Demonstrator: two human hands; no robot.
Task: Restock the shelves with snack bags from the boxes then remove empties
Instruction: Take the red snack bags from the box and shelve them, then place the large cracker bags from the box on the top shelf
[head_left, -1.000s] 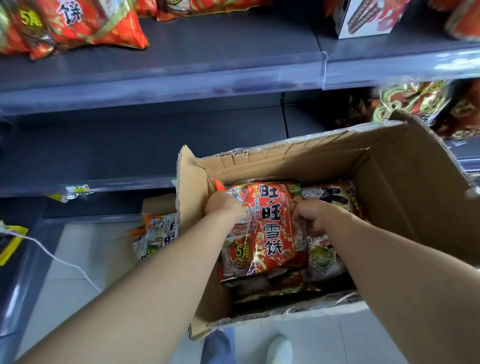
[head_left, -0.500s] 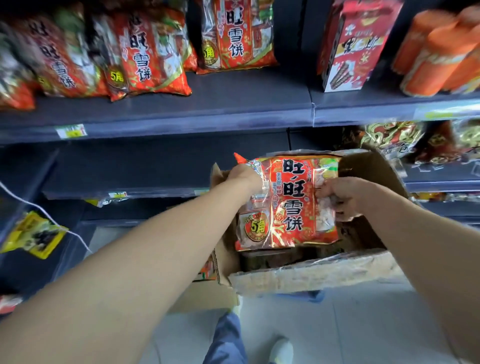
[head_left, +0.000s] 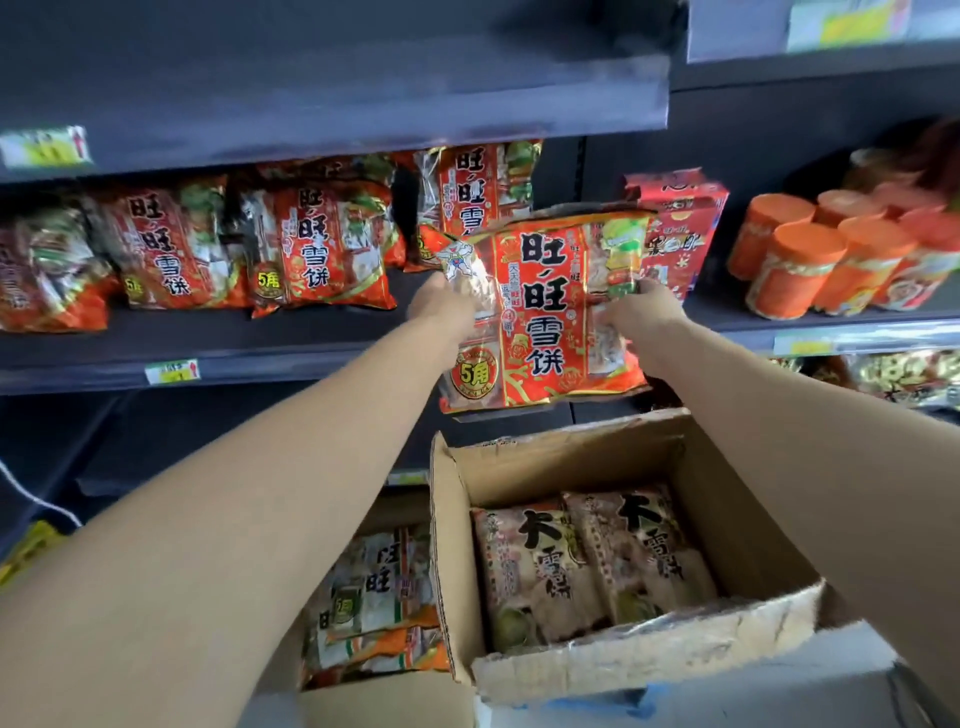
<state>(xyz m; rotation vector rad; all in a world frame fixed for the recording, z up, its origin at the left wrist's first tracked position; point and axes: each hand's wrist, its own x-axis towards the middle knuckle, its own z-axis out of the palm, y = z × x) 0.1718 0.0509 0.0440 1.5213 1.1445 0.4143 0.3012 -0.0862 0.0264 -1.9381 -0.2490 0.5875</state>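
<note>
Red foil snack bag (head_left: 540, 312) has left the brown cardboard box (head_left: 649, 670); your left hand (head_left: 441, 309) and right hand (head_left: 641, 317) grip it before the dark shelf (head_left: 208, 348) for placing.

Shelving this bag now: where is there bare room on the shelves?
Bare shelf shows between the leaning red bags and the red box, behind the held bag, in front of the upright bag. The dark lower shelf, left of the carton, also looks bare. Left of that gap it is crowded; orange tubs fill the right.
</note>
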